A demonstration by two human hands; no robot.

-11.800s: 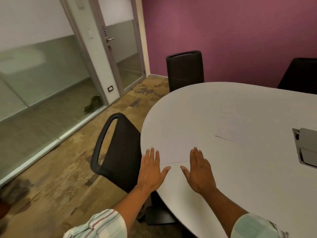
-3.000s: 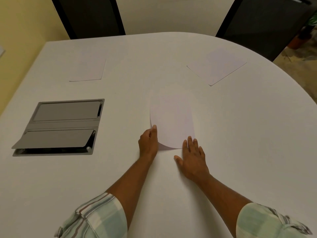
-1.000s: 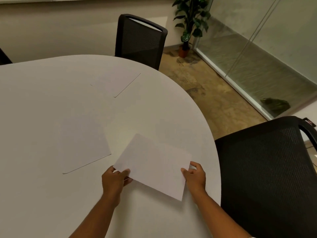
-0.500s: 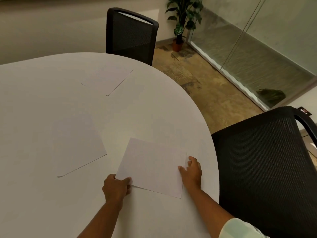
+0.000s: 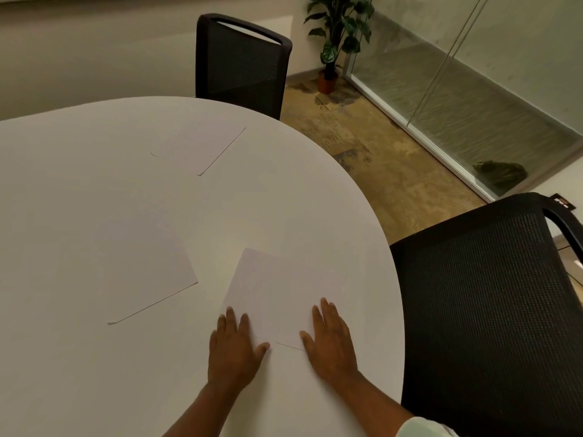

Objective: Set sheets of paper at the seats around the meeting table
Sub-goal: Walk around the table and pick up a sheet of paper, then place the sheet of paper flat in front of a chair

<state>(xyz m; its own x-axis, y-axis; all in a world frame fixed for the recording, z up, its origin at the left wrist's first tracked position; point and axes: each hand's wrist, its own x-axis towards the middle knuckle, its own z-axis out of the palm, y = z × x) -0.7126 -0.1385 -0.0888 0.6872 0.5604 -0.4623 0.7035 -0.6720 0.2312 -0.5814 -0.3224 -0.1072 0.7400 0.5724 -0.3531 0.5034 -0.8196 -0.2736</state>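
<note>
The nearest sheet of paper (image 5: 277,294) lies flat on the white table (image 5: 94,216) close to its edge, just beside the black mesh chair (image 5: 492,310), with both hands spread flat, palms down, on its near corners: left hand (image 5: 235,351) and right hand (image 5: 331,345). A second sheet (image 5: 142,263) lies apart from that first sheet, further from the chair. A third sheet (image 5: 202,149) lies well beyond it, by the far chair (image 5: 239,61).
</note>
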